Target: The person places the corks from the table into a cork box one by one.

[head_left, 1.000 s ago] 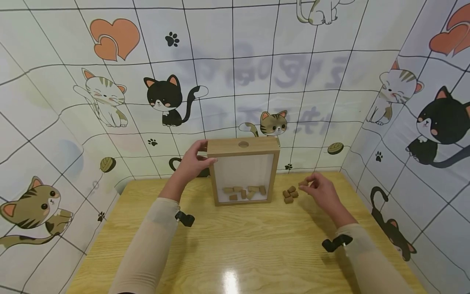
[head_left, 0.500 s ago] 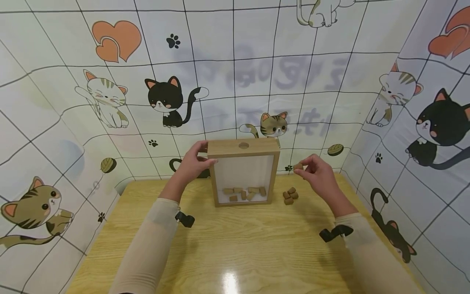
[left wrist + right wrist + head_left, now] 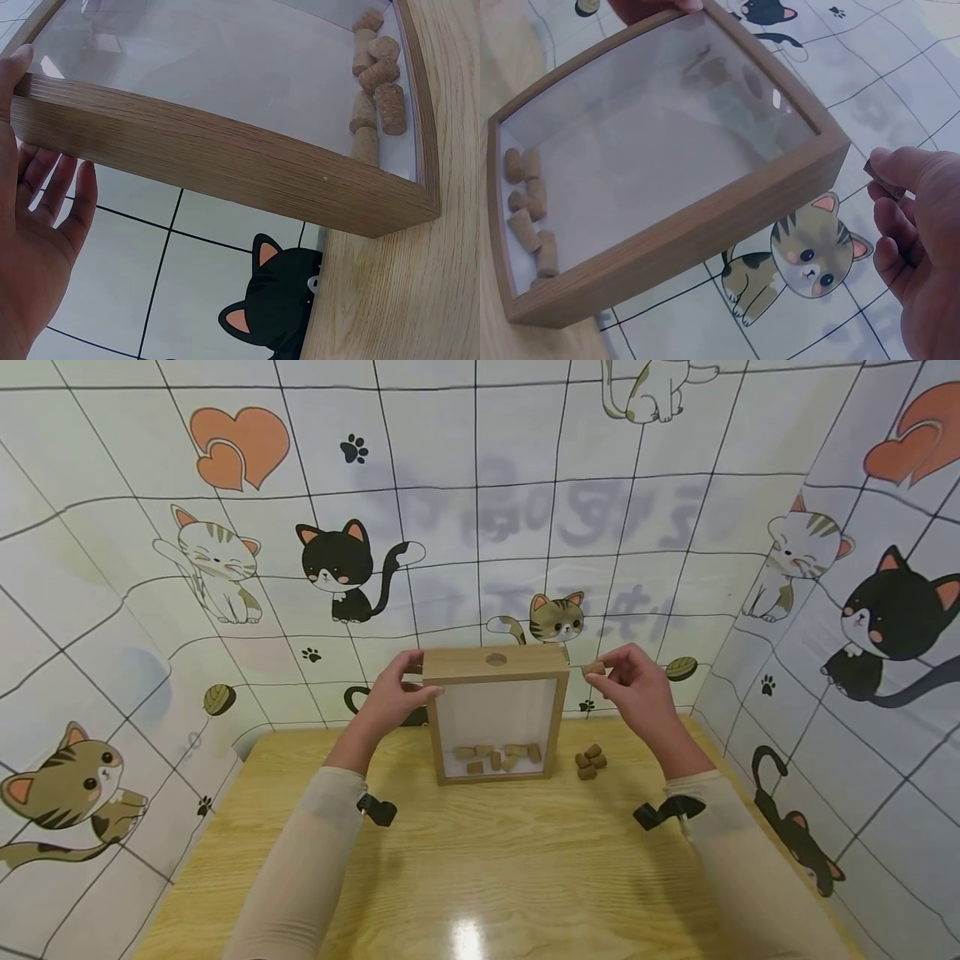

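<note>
A wooden shadow box (image 3: 495, 662) with a clear front and a round hole in its top stands upright at the table's back. Several corks (image 3: 379, 75) lie along its bottom inside. My left hand (image 3: 393, 693) grips the box's upper left side, thumb at the front edge and fingers behind. To the right of the box, raised about level with its top, my right hand (image 3: 636, 692) pinches a single cork (image 3: 594, 668) between thumb and fingers. That cork (image 3: 885, 180) is apart from the box and partly hidden by the thumb in the right wrist view.
A small group of loose corks (image 3: 591, 761) lies on the wooden table (image 3: 480, 860) right of the box. Tiled cat-print sheeting (image 3: 450, 527) rises close behind the box and along both sides.
My right hand has lifted its cork from beside the loose corks, moving up and left toward the box's top right corner. The left hand and box have stayed in place.
</note>
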`<state>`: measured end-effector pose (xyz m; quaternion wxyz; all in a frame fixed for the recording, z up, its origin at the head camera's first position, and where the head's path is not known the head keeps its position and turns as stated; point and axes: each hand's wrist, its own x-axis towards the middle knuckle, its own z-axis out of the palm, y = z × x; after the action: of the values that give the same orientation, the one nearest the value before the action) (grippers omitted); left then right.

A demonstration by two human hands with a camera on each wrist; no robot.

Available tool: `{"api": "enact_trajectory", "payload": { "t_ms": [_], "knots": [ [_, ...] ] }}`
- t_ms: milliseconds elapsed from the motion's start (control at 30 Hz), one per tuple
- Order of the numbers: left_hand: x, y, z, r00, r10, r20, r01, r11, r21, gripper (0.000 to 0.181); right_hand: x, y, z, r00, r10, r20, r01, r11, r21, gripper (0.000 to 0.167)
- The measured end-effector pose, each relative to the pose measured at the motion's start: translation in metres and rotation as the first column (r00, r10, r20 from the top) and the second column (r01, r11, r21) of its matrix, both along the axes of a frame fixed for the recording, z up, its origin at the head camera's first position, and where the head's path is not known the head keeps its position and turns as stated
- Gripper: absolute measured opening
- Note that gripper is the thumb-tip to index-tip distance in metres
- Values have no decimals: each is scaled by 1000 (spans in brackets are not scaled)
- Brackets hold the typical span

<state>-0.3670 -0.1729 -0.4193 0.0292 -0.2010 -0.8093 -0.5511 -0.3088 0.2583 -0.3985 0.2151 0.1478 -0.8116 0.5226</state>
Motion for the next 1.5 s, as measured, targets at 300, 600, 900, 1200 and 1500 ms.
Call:
{"api": "enact_trajectory", "payload": {
  "t_ms": [300, 600, 900, 1200, 1500],
  "knots": [
    [0, 0, -2, 1000, 1, 0, -1, 1000, 11, 78, -5, -21, 20, 997, 65, -38, -68, 996, -63, 27],
    [-1, 1, -2, 1000, 0, -13, 0, 1000, 6, 79, -14, -47, 41, 988, 145, -42, -146, 989, -23, 23],
    [-2, 0, -3, 1000, 0, -18, 0, 1000, 5, 78, -29, -69, 62, 981, 188, -42, -183, 979, 93, 22],
    [-3, -1, -4, 1000, -1, -9, 1, 1000, 8, 78, -46, -90, 65, 968, 249, -12, -243, 954, 175, 20],
    [-3, 0, -3, 1000, 6, 10, -6, 1000, 12, 77, -58, -106, 70, 942, 335, -27, -300, 875, 379, 16]
  ]
}}
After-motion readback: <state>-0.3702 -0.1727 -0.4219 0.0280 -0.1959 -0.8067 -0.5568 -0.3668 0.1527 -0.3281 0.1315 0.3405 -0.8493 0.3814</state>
